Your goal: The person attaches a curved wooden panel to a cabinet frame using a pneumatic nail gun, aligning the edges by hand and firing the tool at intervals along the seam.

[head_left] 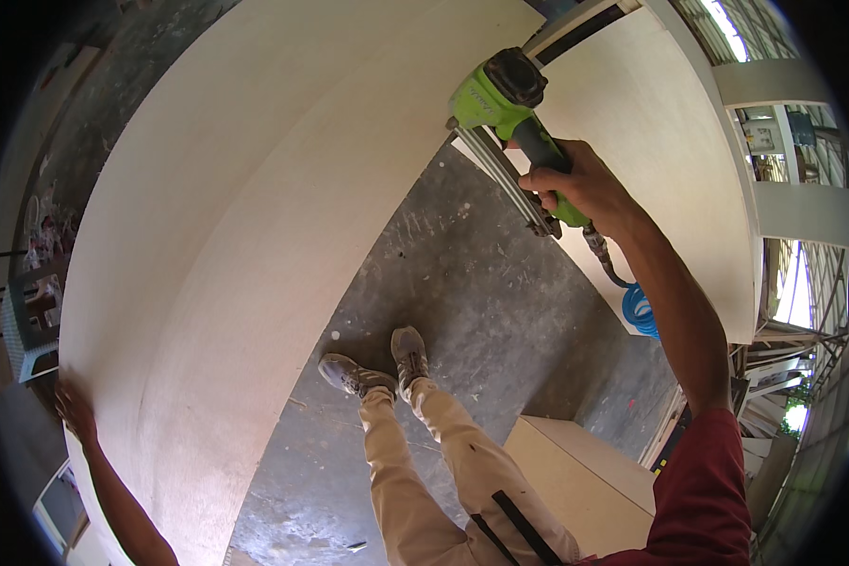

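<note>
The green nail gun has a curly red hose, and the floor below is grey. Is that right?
Nearly! The curly hose is blue, not red; the head view shows it. The green nail gun and the grey floor below are right.

Glare at right, dark fisheye edges

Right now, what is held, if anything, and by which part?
The right hand holds a green pneumatic nailer by its handle. Whether the left hand grips the wooden panel is unclear.

Dk-red slv (698,486), beige pants (462,453), gry sneakers (408,353).
</note>
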A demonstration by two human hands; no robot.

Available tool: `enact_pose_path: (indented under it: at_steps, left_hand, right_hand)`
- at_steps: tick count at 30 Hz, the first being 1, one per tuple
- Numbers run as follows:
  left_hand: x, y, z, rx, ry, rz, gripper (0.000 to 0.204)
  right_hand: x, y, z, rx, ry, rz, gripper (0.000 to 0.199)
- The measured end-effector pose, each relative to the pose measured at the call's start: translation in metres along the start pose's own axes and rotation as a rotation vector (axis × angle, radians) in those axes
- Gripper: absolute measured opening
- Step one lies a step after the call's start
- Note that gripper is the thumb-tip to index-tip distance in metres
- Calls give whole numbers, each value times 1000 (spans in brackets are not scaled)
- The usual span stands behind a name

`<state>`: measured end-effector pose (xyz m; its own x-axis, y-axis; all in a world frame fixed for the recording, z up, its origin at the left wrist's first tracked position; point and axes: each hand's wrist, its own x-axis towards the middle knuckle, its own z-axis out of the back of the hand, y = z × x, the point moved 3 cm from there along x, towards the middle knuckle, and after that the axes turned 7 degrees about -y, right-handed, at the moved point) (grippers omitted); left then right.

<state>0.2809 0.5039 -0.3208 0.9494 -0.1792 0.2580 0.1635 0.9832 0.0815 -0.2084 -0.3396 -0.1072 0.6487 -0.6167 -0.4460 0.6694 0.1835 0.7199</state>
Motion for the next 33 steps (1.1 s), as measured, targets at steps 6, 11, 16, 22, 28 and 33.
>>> enact_pose_path:
  at_steps: [6, 11, 16, 22, 28, 33]
  left_hand:
    - [6, 5, 4, 18, -37, -66, 63]
    - [9, 11, -1, 105, -105, -220, 62]
    - [1, 6, -6, -10, -37, -89, 60]
    - [6, 6, 4, 31, -5, -60, 62]
    - [1, -4, 8, -7, 6, 7, 64]
    - [6, -4, 17, -4, -18, 11, 65]
  right_hand:
    - [1, -3, 2, 26, -20, 33, 47]
    - [5, -9, 5, -74, -28, 4, 48]
    - [-4, 0, -2, -49, -11, -15, 51]
    - [-12, -2, -9, -28, -6, -4, 51]
    - [-9, -4, -9, -73, 5, -3, 50]
    - [-10, -5, -9, -51, -5, -3, 49]
